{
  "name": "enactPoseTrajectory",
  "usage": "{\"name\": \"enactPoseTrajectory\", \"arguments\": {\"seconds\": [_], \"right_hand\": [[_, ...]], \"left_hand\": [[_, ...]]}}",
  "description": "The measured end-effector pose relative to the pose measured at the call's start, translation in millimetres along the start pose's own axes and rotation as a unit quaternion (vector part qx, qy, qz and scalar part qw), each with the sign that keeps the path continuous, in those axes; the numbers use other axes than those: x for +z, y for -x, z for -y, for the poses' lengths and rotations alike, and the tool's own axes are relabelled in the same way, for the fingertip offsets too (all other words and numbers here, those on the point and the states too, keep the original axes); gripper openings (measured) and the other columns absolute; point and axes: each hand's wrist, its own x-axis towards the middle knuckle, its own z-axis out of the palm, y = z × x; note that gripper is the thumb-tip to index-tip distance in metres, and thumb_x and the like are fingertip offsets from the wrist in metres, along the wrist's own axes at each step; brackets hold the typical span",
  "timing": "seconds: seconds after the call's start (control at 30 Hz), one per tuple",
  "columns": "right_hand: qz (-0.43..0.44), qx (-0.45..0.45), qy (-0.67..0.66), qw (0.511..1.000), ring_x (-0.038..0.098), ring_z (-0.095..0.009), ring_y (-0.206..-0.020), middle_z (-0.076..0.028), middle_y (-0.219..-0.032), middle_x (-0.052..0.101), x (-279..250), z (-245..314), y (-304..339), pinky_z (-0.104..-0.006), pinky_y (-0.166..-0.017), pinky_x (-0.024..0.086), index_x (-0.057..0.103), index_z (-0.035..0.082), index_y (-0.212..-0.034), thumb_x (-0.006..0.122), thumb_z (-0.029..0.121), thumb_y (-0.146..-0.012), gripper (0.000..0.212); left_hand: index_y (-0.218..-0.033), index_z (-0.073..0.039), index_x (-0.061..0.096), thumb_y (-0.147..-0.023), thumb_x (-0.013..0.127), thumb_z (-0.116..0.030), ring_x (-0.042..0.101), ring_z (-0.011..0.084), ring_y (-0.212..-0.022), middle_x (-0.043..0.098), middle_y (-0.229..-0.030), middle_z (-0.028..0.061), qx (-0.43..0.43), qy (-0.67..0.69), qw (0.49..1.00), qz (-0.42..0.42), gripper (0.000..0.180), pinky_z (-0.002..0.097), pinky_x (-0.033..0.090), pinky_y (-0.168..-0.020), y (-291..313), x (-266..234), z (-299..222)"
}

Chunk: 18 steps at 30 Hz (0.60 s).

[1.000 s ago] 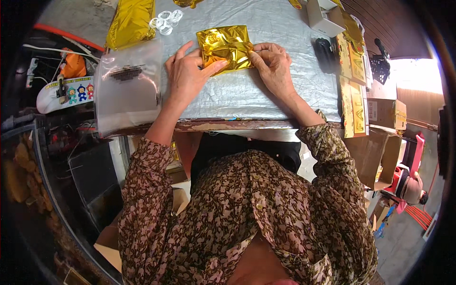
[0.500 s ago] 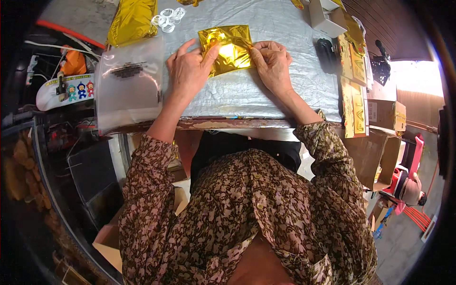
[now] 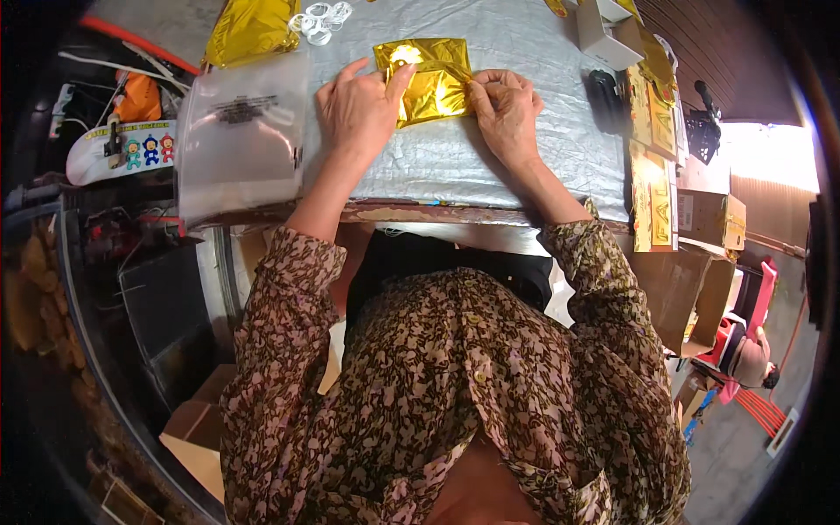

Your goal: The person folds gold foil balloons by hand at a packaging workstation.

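Observation:
A shiny gold foil sheet [image 3: 433, 94] lies on the silver-covered table in front of me, with a folded edge running across its upper part. My left hand [image 3: 360, 109] is at its left side, palm down; the thumb rests on the foil near the fold, while the index finger sticks out apart from it. At the right edge, my right hand [image 3: 507, 112] pinches the foil between thumb and curled fingers. Whether anything lies inside the fold is hidden.
Left of my hands, a stack of clear plastic bags [image 3: 241, 144] overhangs the table edge. White rings [image 3: 321, 22] and gold foil [image 3: 254, 33] lie behind it. To the right are a white open box [image 3: 608, 37], a black object [image 3: 604, 92] and gold boxes [image 3: 654, 197]. A person [image 3: 752, 359] is far right.
My left thumb has slid a little up and to the right over the foil. The right hand keeps its pinch at the foil's right edge. The view has shifted slightly.

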Motion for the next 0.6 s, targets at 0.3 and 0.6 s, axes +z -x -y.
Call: {"name": "enactPoseTrajectory", "arguments": {"seconds": [0.3, 0.6], "right_hand": [[-0.027, -0.015, 0.022, 0.999, 0.055, -0.023, -0.12, 0.003, -0.113, 0.072, 5, -2, 2, -0.0473, -0.108, 0.028, 0.078, 0.008, -0.08, 0.072, 0.026, -0.095, 0.024], [-0.044, -0.02, 0.015, 0.999, 0.052, -0.024, -0.122, 0.004, -0.118, 0.071, 11, 1, 4, -0.048, -0.107, 0.027, 0.077, 0.008, -0.078, 0.071, 0.026, -0.095, 0.026]], "left_hand": [[-0.095, -0.005, 0.084, -0.099, 0.053, -0.069, 0.068, 0.033, -0.121, 0.072, -0.13, 0.0209, -0.024, -0.048, 0.998, -0.032, 0.071, 0.0467, 0.05, -0.102, -2, 2, -7], [-0.103, -0.01, 0.084, -0.086, 0.065, -0.077, 0.062, 0.0202, -0.131, 0.079, -0.108, 0.0136, -0.043, -0.052, 0.998, -0.016, 0.072, 0.0433, 0.035, -0.106, 6, 1, -12]]}}
